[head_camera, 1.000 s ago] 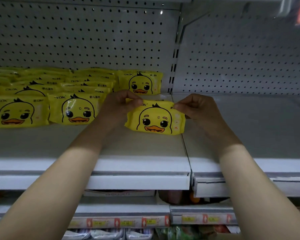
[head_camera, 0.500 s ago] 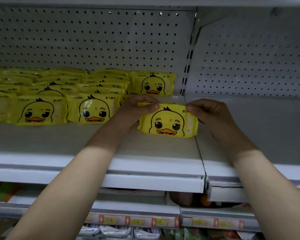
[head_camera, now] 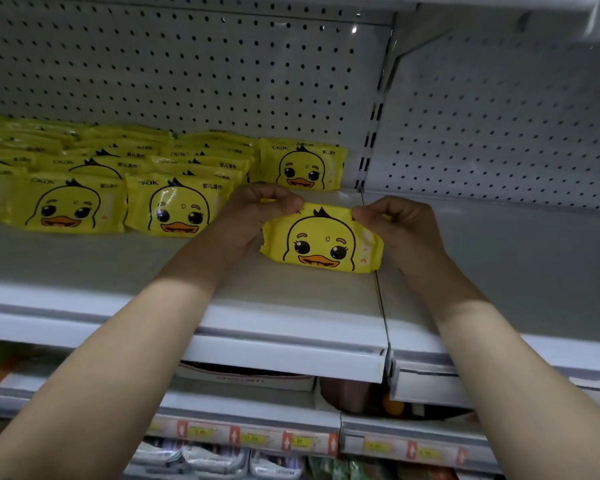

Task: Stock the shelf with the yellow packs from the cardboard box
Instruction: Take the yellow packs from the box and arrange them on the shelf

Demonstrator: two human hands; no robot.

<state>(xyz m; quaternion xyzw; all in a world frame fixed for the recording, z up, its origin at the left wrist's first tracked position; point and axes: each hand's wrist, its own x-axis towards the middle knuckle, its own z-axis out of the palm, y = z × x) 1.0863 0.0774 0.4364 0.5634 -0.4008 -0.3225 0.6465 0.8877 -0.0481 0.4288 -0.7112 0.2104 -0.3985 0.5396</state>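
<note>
the top corners of the held yellow pack [head_camera: 321, 242] are covered by fingers, and the print on its upper left is hidden under the left hand [head_camera: 257, 209]. i cannot tell if its lower edge rests on the shelf [head_camera: 153, 265] or hangs just above it. the stocked packs [head_camera: 70, 202] at the left of the frame are cut off by the edge, and the rows behind them overlap and blur together. the goods below the price labels [head_camera: 257, 438] at the bottom are too blurred to name.

both forearms reach up from the lower corners toward the centre. the left hand pinches the upper left corner of the pack, and the right hand [head_camera: 395, 220] pinches the upper right corner, fingers curled. the pack stands with its duck face to the camera, in the centre of the frame, beside the seam between the two shelf boards and in front of a single pack [head_camera: 302, 166] at the back.
</note>
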